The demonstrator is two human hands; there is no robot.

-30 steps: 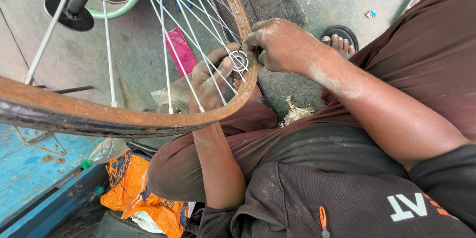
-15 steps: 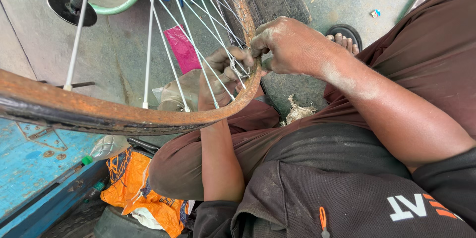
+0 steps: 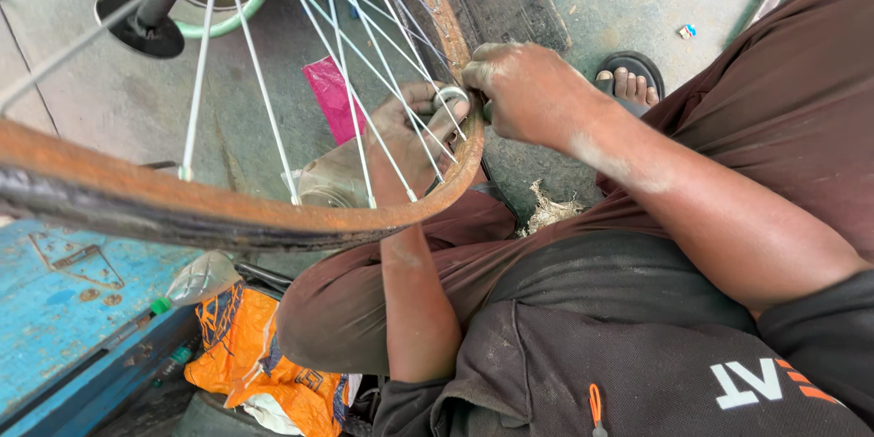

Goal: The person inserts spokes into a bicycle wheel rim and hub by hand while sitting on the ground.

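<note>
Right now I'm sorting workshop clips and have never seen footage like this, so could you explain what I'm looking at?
The picture comes from a camera on a person's head, looking down at their own lap and hands. They sit on a concrete floor with a rusty bicycle wheel in front of them. The left hand reaches between the thin spokes; the right hand presses at the rim. A small shiny ring sits between the fingers. A pink scrap, an orange bag and a sandalled foot are nearby.
</note>
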